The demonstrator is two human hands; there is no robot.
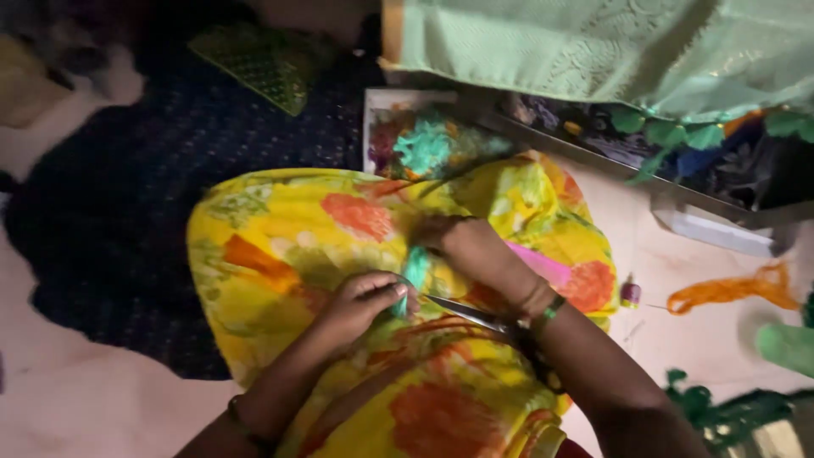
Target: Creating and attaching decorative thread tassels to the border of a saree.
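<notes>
Teal yarn tuft [415,270] sits over the lap, held between both hands above a large yellow floral cloth [297,246] that drapes the knees. Beyond it, dark blue patterned fabric [153,195] covers the floor, and pale green lace fabric [610,42] hangs at the top right. A tray [398,127] of mixed coloured fibre scraps lies just past the knees. The right hand [471,246] has its fingers closed on the tuft's upper end, while the left hand [360,305] pinches the lower end with curled fingers. Scissors [471,315] lie under the right wrist. Orange yarn [729,290] and a small thread spool [630,293] rest on the floor at right.
</notes>
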